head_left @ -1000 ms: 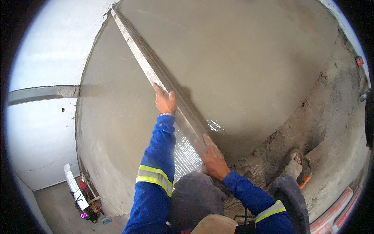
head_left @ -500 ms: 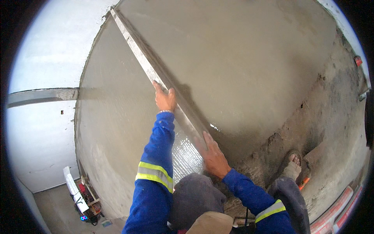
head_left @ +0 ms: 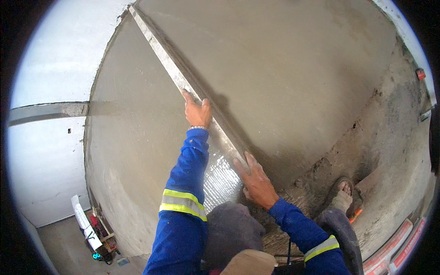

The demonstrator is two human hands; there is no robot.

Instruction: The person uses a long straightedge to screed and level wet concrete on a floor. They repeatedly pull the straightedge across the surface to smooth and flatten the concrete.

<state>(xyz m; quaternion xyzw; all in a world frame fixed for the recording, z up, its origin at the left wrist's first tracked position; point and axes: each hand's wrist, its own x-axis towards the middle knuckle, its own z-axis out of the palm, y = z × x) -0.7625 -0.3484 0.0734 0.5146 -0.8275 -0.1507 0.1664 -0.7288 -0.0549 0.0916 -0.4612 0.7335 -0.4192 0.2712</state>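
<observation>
A long pale metal straightedge (head_left: 161, 54) lies diagonally across smooth, wet grey mortar (head_left: 293, 78). Its far end reaches the white wall at the upper left. My left hand (head_left: 198, 112) grips the bar about its middle, thumb and forefinger on either side. Closer to me, my right hand (head_left: 257, 181) is closed on the bar's near end. Under the bar's right side runs a dark shadow. Shiny ridged mortar (head_left: 220, 181) catches the light between my forearms.
Rough, dark mortar (head_left: 316, 176) borders the smooth area near my sandalled foot (head_left: 345, 187). An orange-handled tool (head_left: 355, 215) lies beside that foot. Red-and-white bags (head_left: 389, 245) are at the lower right. Equipment with a white panel (head_left: 86, 224) stands at the lower left by the white wall (head_left: 50, 156).
Both hands and the straightedge have shifted slightly to the right, and the bar's far end sits a little higher in the picture. Both grips stay on the bar.
</observation>
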